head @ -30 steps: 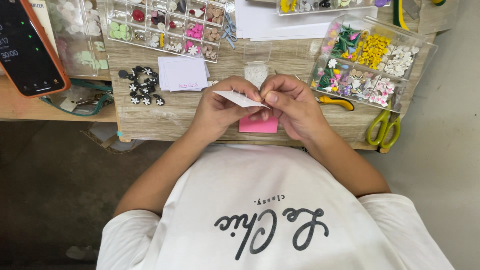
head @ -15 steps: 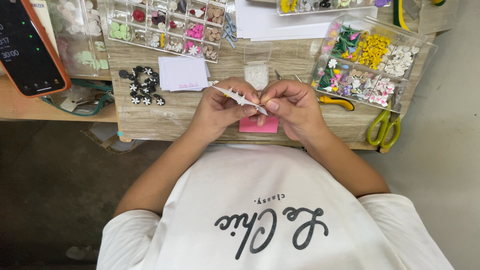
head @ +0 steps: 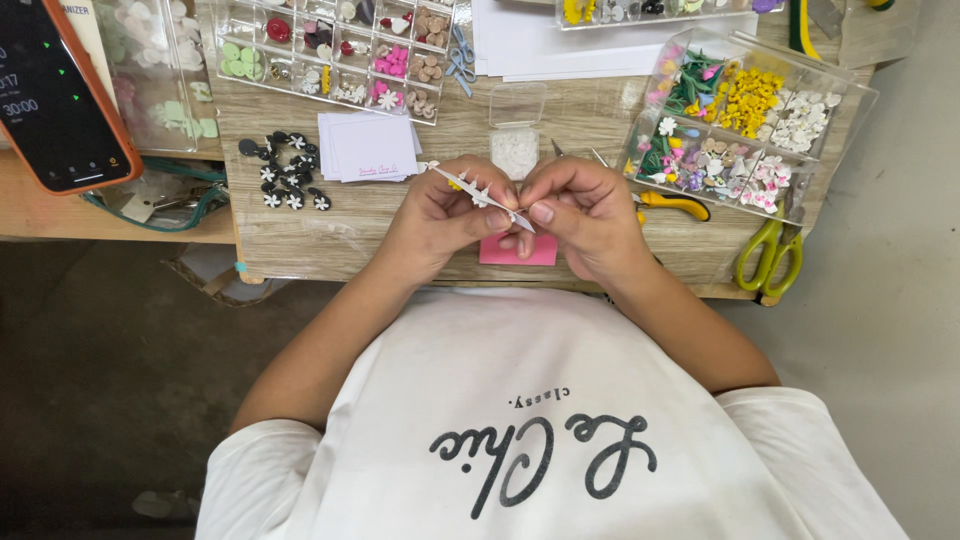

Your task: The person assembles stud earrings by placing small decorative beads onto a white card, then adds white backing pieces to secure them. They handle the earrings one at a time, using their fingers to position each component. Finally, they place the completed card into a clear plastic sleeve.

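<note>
Item: small white card [head: 480, 190], seen nearly edge-on and tilted, with tiny pieces fastened along it. It is held above the near edge of the wooden bench [head: 400, 225], pinched between both hands. The left hand [head: 445, 215] is closed on the card's middle from below; the right hand [head: 580, 210] grips its lower end between thumb and forefinger.

- Pink paper square [head: 518, 250]: flat on the bench, just under the hands.
- Stack of white cards [head: 368, 148]: beyond the left hand.
- Black flower pieces [head: 285, 172]: clustered near the bench's left edge.
- Clear compartment box [head: 740, 125] of coloured flowers: toward the right edge.
- Yellow-handled pliers [head: 672, 204]: beside the right hand.
- Green scissors [head: 768, 252]: at the near right corner.
</note>
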